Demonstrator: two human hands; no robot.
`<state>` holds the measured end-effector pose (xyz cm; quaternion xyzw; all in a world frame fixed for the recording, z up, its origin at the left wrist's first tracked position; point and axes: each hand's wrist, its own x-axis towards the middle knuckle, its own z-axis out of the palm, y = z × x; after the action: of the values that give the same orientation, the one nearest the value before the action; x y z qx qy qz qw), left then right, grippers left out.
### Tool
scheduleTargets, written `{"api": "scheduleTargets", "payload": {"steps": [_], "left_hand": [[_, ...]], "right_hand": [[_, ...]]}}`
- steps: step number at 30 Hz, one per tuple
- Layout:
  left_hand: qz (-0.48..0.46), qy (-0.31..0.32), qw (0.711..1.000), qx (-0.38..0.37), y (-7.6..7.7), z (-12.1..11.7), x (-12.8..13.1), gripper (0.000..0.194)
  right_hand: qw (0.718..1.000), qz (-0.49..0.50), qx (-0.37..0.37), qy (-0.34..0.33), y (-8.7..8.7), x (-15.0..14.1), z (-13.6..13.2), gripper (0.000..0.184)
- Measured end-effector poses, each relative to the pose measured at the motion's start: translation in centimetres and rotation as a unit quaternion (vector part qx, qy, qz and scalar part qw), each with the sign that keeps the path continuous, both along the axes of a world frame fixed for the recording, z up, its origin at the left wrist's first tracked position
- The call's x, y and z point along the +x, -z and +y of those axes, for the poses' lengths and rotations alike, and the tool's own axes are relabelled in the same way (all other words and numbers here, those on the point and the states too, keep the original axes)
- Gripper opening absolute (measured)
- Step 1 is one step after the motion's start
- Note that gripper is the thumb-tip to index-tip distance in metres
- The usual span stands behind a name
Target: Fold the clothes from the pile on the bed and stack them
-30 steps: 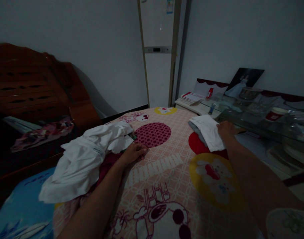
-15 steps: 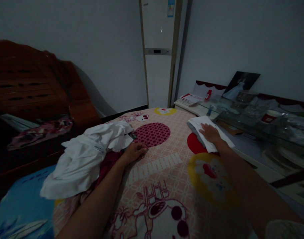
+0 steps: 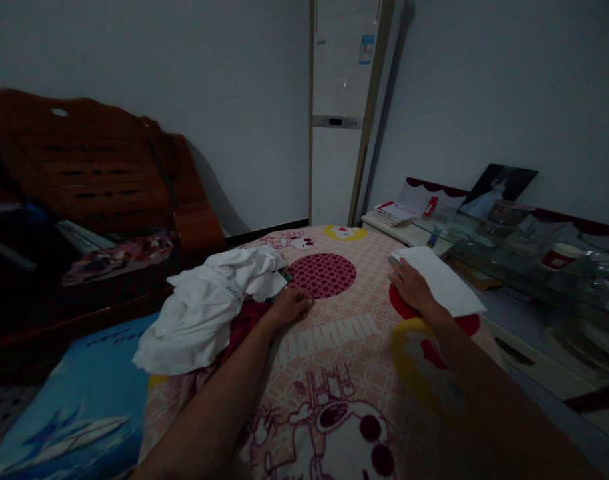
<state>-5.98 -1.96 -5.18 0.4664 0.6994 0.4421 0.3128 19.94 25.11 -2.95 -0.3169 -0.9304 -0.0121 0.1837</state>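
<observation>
The maroon oval (image 3: pixel 323 275) printed on the pink patterned cover (image 3: pixel 364 317) is the landmark. To its right lies the folded white cloth (image 3: pixel 444 277), flat, its far corner roughly level with the oval. The right hand (image 3: pixel 411 287) is between oval and cloth, touching the cloth's left edge; its fingers are fairly straight and close together, and whether they pinch the fabric I cannot tell. The left hand (image 3: pixel 292 305) rests on the cover just at the oval's near-left edge, well apart from the folded cloth, fingers loosely curled; its palm is hidden, so I cannot tell if it has hold of anything. Left of the oval, beside that hand, sits a crumpled white garment (image 3: pixel 199 323), with dark red fabric (image 3: pixel 244 323) showing beneath. Farther right of the oval, beyond the folded cloth, a paper cup (image 3: pixel 562 257) stands on a glass surface (image 3: pixel 504 250).
</observation>
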Motion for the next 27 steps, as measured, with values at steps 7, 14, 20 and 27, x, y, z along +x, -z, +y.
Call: {"api": "scheduleTargets", "payload": {"steps": [7,14,20,27], "left_hand": [[0.111,-0.021,0.993,0.017,-0.7,-0.3,0.5,0.02],[0.28,-0.279,0.91,0.126,-2.8,-1.3,-1.0,0.022],[0.355,-0.361,0.848,0.154,-3.8,-3.4,-3.5,0.046],[0.351,-0.371,0.859,0.037,-3.7,-3.2,-4.4,0.027]], "right_hand": [[0.989,-0.028,-0.056,-0.131,4.9,-3.7,-8.4,0.036],[0.994,0.04,-0.027,-0.102,7.2,-3.7,-9.3,0.04],[0.991,0.056,-0.036,-0.118,7.2,-3.7,-8.8,0.039],[0.989,0.065,-0.04,-0.127,7.2,-3.5,-8.5,0.039]]}}
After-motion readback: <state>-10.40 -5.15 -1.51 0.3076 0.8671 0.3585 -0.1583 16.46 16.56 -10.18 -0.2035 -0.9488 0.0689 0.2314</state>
